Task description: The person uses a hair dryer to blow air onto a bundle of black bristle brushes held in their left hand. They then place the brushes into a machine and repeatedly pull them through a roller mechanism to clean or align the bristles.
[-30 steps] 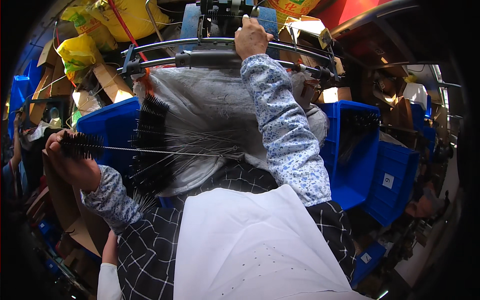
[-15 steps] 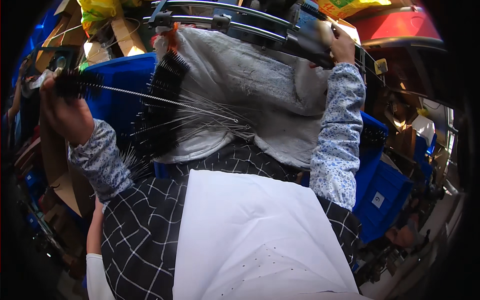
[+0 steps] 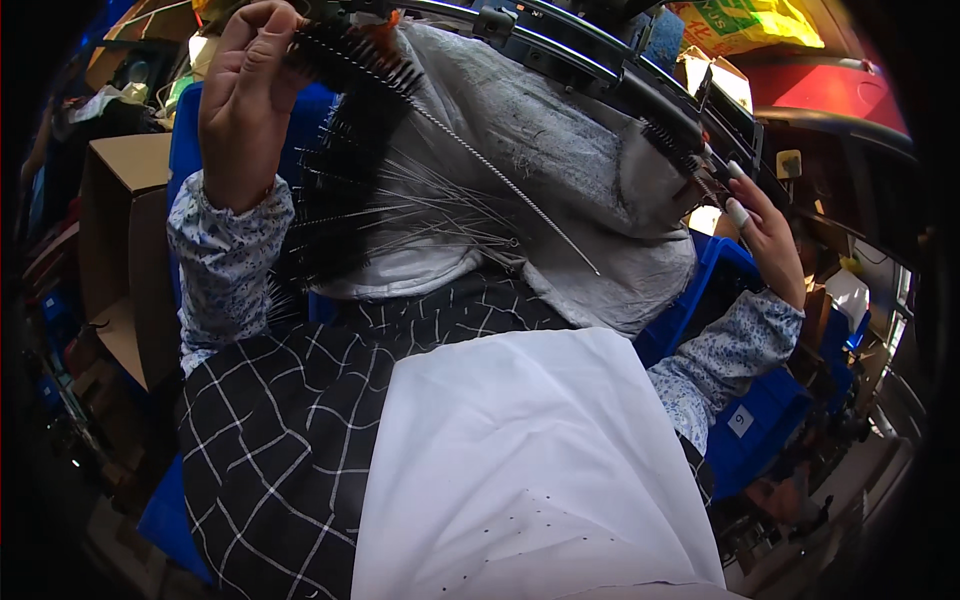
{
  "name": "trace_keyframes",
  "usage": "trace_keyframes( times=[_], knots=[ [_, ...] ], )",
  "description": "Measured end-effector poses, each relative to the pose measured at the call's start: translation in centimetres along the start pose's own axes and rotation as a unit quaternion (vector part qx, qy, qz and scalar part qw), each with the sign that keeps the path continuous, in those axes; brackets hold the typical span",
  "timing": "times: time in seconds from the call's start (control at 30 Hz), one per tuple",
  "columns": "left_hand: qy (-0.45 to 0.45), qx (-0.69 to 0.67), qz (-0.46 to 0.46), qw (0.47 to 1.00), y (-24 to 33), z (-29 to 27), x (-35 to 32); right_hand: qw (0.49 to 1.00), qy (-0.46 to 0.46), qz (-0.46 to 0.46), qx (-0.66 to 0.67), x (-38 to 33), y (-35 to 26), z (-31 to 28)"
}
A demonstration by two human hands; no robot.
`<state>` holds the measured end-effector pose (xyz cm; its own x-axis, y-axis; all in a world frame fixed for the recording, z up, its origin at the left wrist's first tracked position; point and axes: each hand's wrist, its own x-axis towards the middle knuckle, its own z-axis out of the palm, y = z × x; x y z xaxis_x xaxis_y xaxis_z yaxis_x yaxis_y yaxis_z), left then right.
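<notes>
My left hand (image 3: pixel 250 105) is raised at the upper left, fingers closed on the bristled end of a black wire brush (image 3: pixel 365 68). The brush's twisted wire stem slants down to the right over a grey-white cloth (image 3: pixel 530 130). Below that hand lies a heap of similar brushes (image 3: pixel 340 210), their thin stems fanning out on the cloth. At the right, my right hand (image 3: pixel 770 235), with white coverings on the fingertips, pinches the wire end of another dark-bristled brush (image 3: pixel 672 146) beside the dark machine (image 3: pixel 560 50). The machine partly hides that brush.
Blue bins (image 3: pixel 755 435) stand to the right and behind the brush heap. An open cardboard box (image 3: pixel 125 250) is at the left. A red surface (image 3: pixel 830 95) and a yellow bag (image 3: pixel 750 25) are at the upper right. White fabric (image 3: pixel 540 450) covers my lap.
My left hand has moved right and up with its brush, whose stem now points further right. My right hand has come down and right from the machine, to a brush's wire end.
</notes>
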<state>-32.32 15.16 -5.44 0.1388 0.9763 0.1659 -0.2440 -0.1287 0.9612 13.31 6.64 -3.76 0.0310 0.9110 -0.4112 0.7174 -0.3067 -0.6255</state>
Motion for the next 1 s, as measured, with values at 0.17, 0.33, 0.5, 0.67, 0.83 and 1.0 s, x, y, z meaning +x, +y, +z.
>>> trace_keyframes(
  times=[0.17,0.33,0.5,0.67,0.83,1.0],
  knots=[
    [-0.144,0.137,-0.034,0.980,-1.9,8.0,-2.5,0.930,-0.155,-0.297,0.149,0.2,-7.0,10.4],
    [-0.183,0.128,-0.114,0.968,-0.7,7.0,-3.7,0.933,-0.107,-0.203,0.279,1.6,-9.7,13.8],
    [-0.146,0.492,-0.084,0.854,-3.7,-3.2,-1.8,0.858,0.435,-0.167,-0.217,13.3,-0.3,7.4],
    [-0.131,0.455,-0.117,0.873,-5.5,-4.0,-3.3,0.843,0.443,-0.106,-0.285,17.5,0.4,7.1],
    [-0.131,0.523,-0.141,0.830,-4.8,-3.9,-3.1,0.851,0.428,-0.116,-0.280,18.4,0.5,6.9],
    [-0.114,0.537,-0.080,0.832,-4.8,-2.6,-3.1,0.859,0.416,-0.136,-0.264,18.6,0.6,6.9]
  ],
)
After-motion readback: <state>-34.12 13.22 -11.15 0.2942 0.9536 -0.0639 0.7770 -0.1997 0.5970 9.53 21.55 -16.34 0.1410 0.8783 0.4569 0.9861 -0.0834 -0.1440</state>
